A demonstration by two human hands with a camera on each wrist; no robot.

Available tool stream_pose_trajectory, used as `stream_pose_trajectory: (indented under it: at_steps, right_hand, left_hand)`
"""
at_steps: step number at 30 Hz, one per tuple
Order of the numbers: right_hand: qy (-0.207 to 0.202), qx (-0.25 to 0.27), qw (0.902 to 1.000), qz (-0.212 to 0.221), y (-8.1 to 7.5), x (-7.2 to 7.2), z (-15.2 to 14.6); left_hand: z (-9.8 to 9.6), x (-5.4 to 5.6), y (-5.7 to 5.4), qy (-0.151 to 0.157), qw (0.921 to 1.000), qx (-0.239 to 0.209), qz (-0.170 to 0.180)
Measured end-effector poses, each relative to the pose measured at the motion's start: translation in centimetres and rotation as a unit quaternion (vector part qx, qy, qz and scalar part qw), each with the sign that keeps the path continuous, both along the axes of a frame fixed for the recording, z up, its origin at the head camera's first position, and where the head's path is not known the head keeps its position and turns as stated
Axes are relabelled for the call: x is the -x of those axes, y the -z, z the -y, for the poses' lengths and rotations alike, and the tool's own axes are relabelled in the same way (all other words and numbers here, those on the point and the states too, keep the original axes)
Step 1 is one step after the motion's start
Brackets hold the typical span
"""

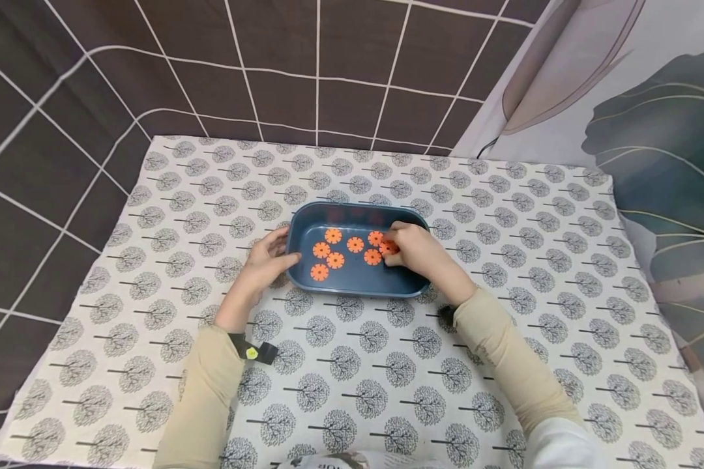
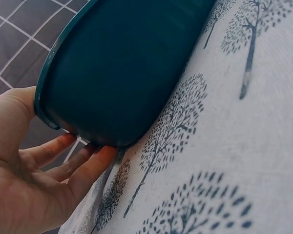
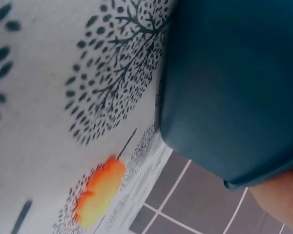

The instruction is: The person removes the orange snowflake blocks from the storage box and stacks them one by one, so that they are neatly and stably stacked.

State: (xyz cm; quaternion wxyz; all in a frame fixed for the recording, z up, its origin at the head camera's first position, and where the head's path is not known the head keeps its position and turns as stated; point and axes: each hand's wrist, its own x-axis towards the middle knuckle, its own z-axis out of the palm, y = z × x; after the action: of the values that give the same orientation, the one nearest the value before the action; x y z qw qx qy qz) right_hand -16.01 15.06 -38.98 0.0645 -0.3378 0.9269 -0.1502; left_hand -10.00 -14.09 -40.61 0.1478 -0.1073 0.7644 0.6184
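A dark blue rectangular tub (image 1: 358,285) with rounded corners rests on the tablecloth. Inside it lie several flat orange notched discs (image 1: 354,245), most spread over the left and middle of its floor. My left hand (image 1: 265,262) grips the tub's left end, thumb over the rim and fingers against the outer wall (image 2: 112,73). Reaching in at the right end, my right hand (image 1: 418,249) pinches an orange disc (image 1: 389,248) between thumb and fingers, beside two others. In the right wrist view the tub's outer wall (image 3: 229,97) hides most of that hand (image 3: 281,197).
The white tablecloth (image 1: 340,365) with a tree print covers the table. Behind it hangs a dark cloth (image 1: 281,98) with white grid lines; a patterned curtain (image 1: 651,143) is at the right. A blurred orange-yellow shape (image 3: 100,192) appears low in the right wrist view.
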Motion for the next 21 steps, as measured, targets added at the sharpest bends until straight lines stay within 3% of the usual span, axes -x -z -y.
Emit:
stream_pose_trajectory:
  at_steps: [4, 9, 15, 21]
  right_hand:
    - [-0.008, 0.061, 0.9981, -0.004, -0.4, -0.2, -0.7]
    - [-0.012, 0.116, 0.9923, -0.04, -1.0, -0.7, -2.0]
    - [-0.043, 0.203, 0.9715, -0.115, -1.4, -1.4, -3.9]
    - [-0.028, 0.232, 0.9651, -0.119, -1.0, -2.1, -6.0]
  left_hand:
    - [0.0, 0.0, 0.0, 0.001, 1.0, 0.001, -0.002]
    - [-0.1, 0.1, -0.1, 0.003, 1.0, 0.001, -0.004]
    - [-0.1, 0.0, -0.2, -0.001, 0.9999, 0.009, 0.004]
    - [-0.3, -0.2, -0.3, -0.001, 0.9999, 0.014, 0.006]
